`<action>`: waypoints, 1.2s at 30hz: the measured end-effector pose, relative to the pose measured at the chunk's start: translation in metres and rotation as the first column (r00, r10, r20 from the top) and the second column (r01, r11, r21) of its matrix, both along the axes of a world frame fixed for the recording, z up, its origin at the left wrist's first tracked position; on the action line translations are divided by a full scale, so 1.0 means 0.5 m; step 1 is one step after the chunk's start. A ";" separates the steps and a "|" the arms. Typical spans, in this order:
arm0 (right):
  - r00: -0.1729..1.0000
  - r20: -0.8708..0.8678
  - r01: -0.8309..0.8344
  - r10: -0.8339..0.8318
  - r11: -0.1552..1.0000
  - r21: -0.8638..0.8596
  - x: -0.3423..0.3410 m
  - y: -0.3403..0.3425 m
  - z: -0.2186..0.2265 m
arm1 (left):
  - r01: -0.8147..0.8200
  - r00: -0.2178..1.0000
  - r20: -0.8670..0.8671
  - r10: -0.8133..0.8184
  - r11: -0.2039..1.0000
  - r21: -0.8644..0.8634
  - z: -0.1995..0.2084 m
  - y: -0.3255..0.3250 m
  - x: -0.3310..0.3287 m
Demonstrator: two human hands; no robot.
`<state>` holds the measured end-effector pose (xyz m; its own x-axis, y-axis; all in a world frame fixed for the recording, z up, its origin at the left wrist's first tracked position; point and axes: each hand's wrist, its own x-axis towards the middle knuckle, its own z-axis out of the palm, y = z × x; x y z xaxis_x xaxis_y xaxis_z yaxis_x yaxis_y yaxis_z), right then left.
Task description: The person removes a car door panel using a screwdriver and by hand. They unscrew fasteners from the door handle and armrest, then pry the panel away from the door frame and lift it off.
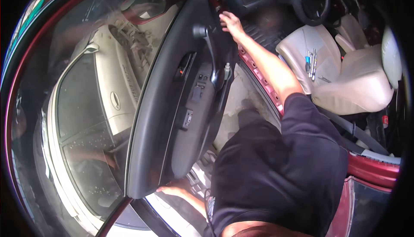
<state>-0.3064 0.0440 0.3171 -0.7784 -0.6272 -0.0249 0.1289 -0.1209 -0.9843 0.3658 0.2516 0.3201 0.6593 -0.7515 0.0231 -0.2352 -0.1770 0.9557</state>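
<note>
A car's front door stands open before me, with a dark grey door trim panel on its inner side. My left hand is at the panel's rear lower corner, its visible fingers stretched along the edge; part of the hand is hidden. My right arm reaches forward to the hinge side of the door. There my right hand is open, fingers apart, beside the panel's front edge. A grey pull handle curves along the panel. Below it is a window switch plate, and an inner door latch lever sits alongside.
Several hand tools, among them a blue-handled screwdriver, lie on the beige seat. A steering wheel is at the upper right. The red door sill runs beside me. Beyond the door window stands a pale car.
</note>
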 end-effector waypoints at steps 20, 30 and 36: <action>0.970 -0.242 0.017 0.005 0.996 0.088 -0.202 -0.295 0.046 | -0.142 0.957 -0.288 0.021 0.903 -0.406 0.191 -0.103 -0.093; 0.951 -0.303 0.062 -0.058 0.998 0.004 -0.218 -0.318 0.043 | -0.157 0.957 -0.286 0.051 0.919 -0.362 0.204 -0.085 -0.081; 0.936 -0.344 0.016 -0.080 0.983 -0.185 -0.278 -0.382 -0.028 | -0.293 0.955 -0.161 0.250 0.880 -0.374 0.181 -0.133 -0.006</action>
<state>-0.4452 -0.1469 0.3029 -0.7471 -0.5583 0.3607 -0.2282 -0.2943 -0.9281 0.3627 0.1851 0.4105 0.8511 -0.4871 0.1957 -0.1265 0.1714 0.9770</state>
